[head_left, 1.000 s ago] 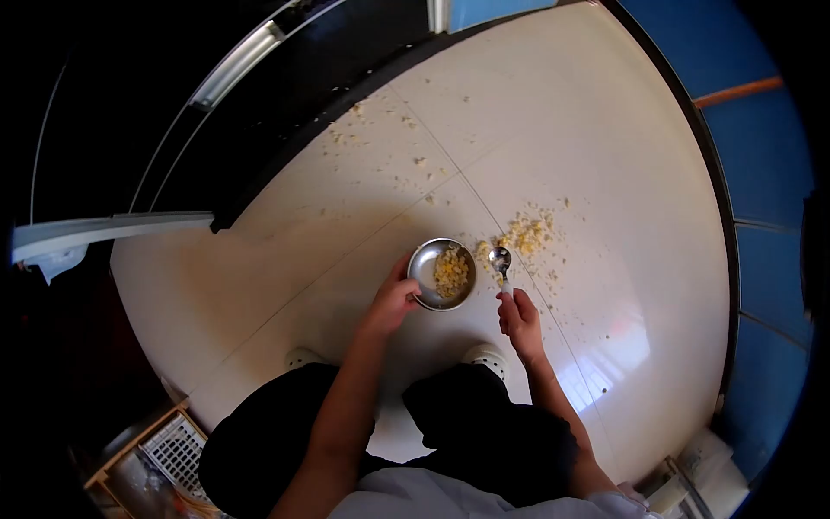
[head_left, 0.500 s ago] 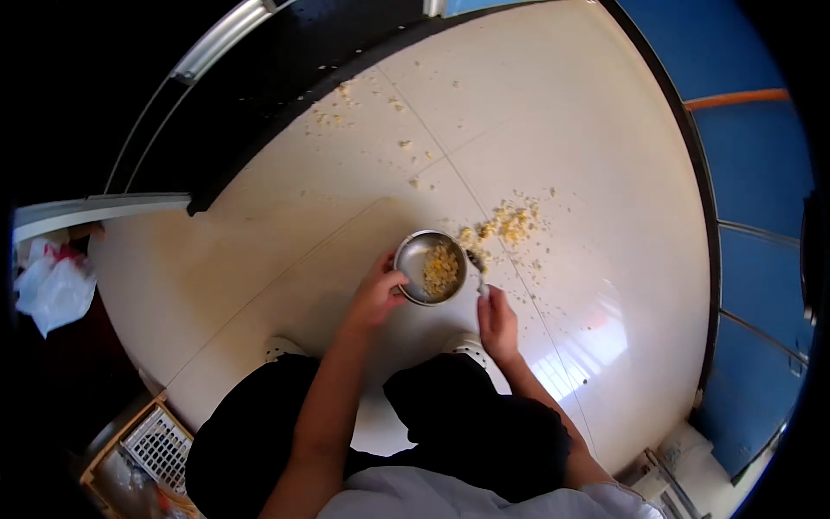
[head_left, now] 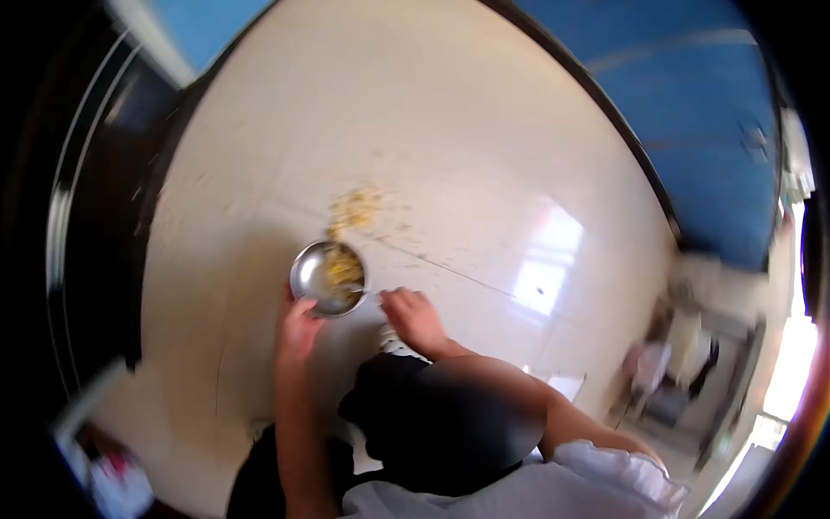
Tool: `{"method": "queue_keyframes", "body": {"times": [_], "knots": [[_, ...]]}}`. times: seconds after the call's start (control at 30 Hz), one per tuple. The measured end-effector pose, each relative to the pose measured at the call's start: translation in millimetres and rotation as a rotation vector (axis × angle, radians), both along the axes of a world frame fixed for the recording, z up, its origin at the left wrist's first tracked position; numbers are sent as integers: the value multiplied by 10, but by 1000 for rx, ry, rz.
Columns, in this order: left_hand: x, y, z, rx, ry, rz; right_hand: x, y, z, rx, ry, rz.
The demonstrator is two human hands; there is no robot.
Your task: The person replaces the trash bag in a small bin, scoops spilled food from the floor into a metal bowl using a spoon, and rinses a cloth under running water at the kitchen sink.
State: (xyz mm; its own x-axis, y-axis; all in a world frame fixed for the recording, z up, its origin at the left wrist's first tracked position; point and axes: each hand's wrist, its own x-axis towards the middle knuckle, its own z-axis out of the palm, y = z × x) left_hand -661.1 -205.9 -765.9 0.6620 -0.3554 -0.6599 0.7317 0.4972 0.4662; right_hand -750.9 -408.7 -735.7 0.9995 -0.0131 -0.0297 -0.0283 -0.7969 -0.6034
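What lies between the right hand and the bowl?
In the head view, the blurred spoon spans the small gap from the right hand to the bowl, with floor beneath.

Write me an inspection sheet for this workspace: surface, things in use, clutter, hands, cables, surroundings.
Surface: pale floor, shiny, with light reflected on it.
Things in use: metal bowl, yellowish food inside; spoon dipping into it, blurred.
Clutter: loose crumbs scattered on the floor beyond the bowl.
Hands: left hand grips the bowl's rim; right hand holds the spoon.
Cables: nothing seen.
Surroundings: blue cabinets on the right.
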Motion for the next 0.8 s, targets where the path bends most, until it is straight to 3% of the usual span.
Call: {"method": "queue_keyframes", "body": {"times": [0.07, 0.1, 0.17, 0.2, 0.27, 0.8], "knots": [[19, -14, 66, 43, -36, -104, -91, 20, 1, 120, 53, -120], [48, -40, 112, 28, -34, -151, -76, 18, 15, 276, 62, -174], [57, -118, 186, 26, 65, -166, -186, -17, 43, 818, 403, -458], [62, -143, 226, 67, 47, -192, -226, -21, 30, 826, 392, -478], [95, -133, 194, 71, 59, -219, -297, -30, -49, 1214, 405, -622], [122, 116, 4, 98, 44, -281, -451, -366, -218, 1280, 521, -701]]}}
